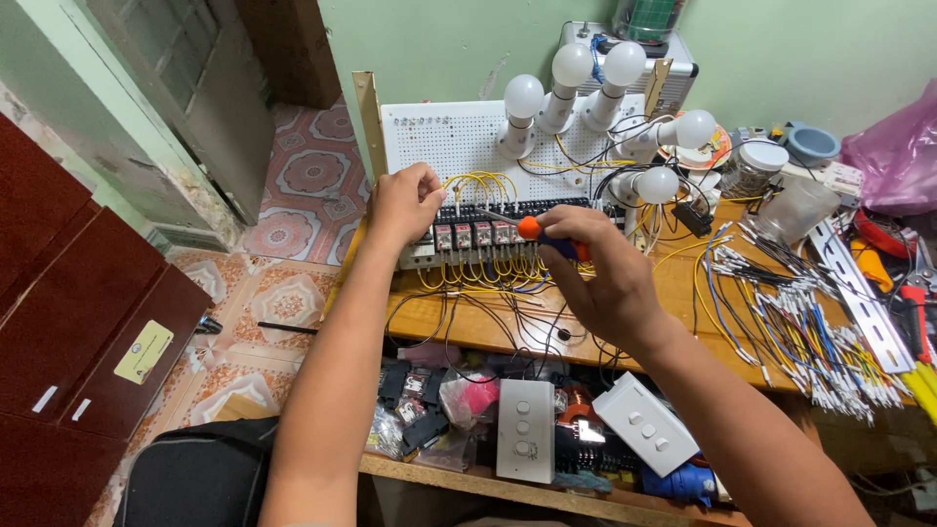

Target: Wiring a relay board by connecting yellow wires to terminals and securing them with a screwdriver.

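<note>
Our right hand grips an orange-handled screwdriver, tip at the row of relays on the white perforated board. Our left hand pinches yellow wires at the row's left end.

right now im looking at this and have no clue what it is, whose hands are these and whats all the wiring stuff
This is one picture from a camera worn on a person's head, looking down at their own two bare hands at a wooden workbench.

The right hand holds a screwdriver with an orange and blue handle, its tip pointing at a row of small relay-like blocks looped with yellow wires. The left hand pinches something at the left end of that row; what exactly is hidden.

Behind stands a white perforated board carrying five white light bulbs. To the right lies a bunch of cut wires with white tips and a metal rail. On the lower shelf sit two white switch plates.
</note>
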